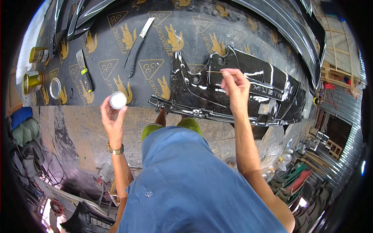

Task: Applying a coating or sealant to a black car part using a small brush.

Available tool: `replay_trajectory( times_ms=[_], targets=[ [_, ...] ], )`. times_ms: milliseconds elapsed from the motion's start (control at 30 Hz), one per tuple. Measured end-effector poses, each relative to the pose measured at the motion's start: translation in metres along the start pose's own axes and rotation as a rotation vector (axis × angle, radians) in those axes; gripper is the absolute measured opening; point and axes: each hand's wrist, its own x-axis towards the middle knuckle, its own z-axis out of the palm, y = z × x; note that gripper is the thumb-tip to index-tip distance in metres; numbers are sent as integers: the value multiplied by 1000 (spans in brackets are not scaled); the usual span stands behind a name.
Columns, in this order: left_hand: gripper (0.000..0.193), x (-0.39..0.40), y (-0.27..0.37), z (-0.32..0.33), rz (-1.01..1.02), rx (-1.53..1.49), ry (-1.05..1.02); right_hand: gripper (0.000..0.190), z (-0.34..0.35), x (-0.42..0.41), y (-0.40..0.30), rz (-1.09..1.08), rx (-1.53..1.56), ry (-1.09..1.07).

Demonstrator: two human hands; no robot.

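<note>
My left hand (114, 118) holds a small round container with white contents (118, 100) just off the table's near edge. Between the fingertips of my right hand (235, 84) is a thin wooden stick (214, 72), held level above a glossy black moulded panel (204, 96) with raised lettering. That panel lies on the dark printed tabletop (110, 46) and reaches past its near edge. A putty knife with a black and yellow handle (86, 78) and a longer black-handled blade (137, 49) rest to the left. Whether the stick touches the panel, I cannot tell.
Two yellow tins (32, 82) and a round metal lid (55, 88) are at the table's left end. Long, curved black panels (294, 32) line the far side and right end. Car parts (87, 218) and other items crowd the floor behind me on both sides.
</note>
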Motion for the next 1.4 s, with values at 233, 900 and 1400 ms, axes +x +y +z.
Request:
replay_trajectory(
  times_ms=[233,900,1400],
  targets=[
    [52,-10,-69,-110,-38,118,316,12,-62,-58,12,37,11,201],
    [58,-56,-22,-32,-58,-111,3,7,-36,-153,48,-5,214,51],
    [58,-59,-22,-15,-33,-69,-134,10,-56,-177,54,50,138,-22]
  ],
)
